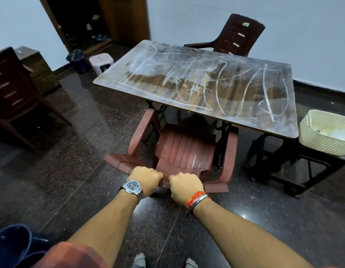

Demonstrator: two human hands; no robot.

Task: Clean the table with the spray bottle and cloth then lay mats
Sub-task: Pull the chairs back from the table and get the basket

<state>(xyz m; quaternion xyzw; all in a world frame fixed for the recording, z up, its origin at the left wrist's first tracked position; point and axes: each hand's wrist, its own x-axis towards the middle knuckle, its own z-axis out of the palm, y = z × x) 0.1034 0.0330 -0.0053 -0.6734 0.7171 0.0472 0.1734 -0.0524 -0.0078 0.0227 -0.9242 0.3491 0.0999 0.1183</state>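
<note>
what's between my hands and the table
In the head view, only the red-brown chair: both the left hand and right hand grip its backrest, its front tucked under the table.

- Table [196, 82]: brown wood grain, streaked with white smears
- Near chair [184, 149]: reddish-brown, ribbed
- Basket [326, 132]: cream lattice
- Floor [71, 171]: dark speckled
- Bin [77, 60]: dark blue

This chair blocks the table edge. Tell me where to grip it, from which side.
Grip the chair by its backrest's top edge, from behind, as the left hand and right hand do: the seat is tucked under the table, the back faces you.
</note>
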